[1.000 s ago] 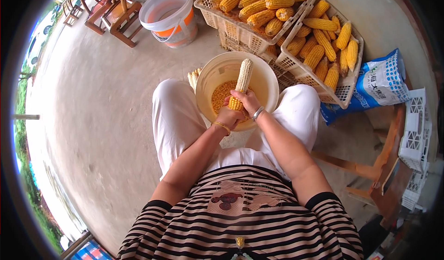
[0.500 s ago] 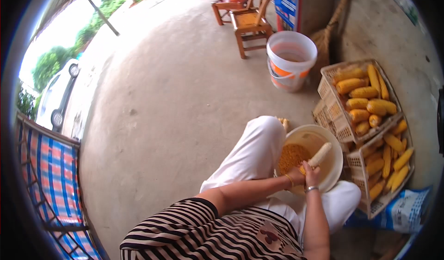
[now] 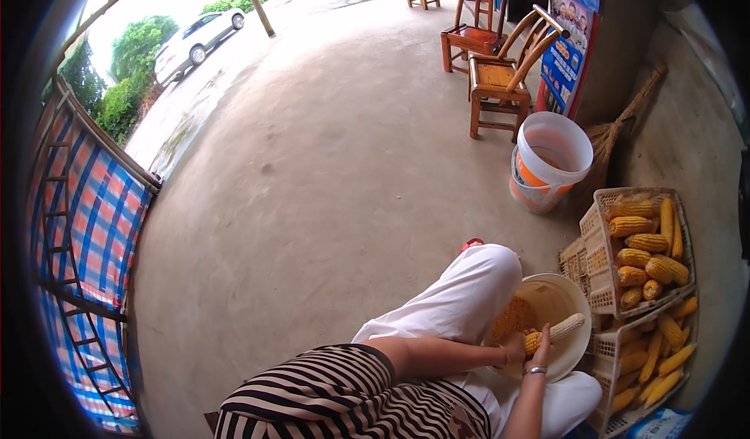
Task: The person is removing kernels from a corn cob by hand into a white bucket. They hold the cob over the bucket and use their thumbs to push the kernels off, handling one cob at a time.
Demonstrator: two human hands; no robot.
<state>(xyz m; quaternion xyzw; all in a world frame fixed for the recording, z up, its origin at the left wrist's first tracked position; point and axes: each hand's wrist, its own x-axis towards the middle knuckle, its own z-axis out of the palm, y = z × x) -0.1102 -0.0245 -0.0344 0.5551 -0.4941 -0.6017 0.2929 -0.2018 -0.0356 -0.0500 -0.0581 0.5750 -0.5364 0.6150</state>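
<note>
A partly shelled corn cob (image 3: 566, 327) lies slanted over a pale bucket (image 3: 576, 292) held between my knees. Its far end is bare and whitish, while yellow kernels still cover the near end. My left hand (image 3: 513, 348) is closed on the kernel-covered end. Along the cob's middle, my right hand (image 3: 541, 354) holds it from the right, thumb side up. Loose yellow kernels (image 3: 512, 319) lie in the bucket's left part. My hands hide some of the cob's lower end.
At my right stand two stacked plastic crates (image 3: 600, 228) full of yellow corn cobs (image 3: 647, 242). Ahead are a white bucket (image 3: 574, 144) with an orange band, a broom (image 3: 625, 123) and wooden chairs (image 3: 500, 76). A checked tarp (image 3: 90, 228) with a ladder hangs left.
My view has swung, so crates, white bucket and chairs sit lower and farther right in it. Both hands stay on the cob, which now lies flatter.
</note>
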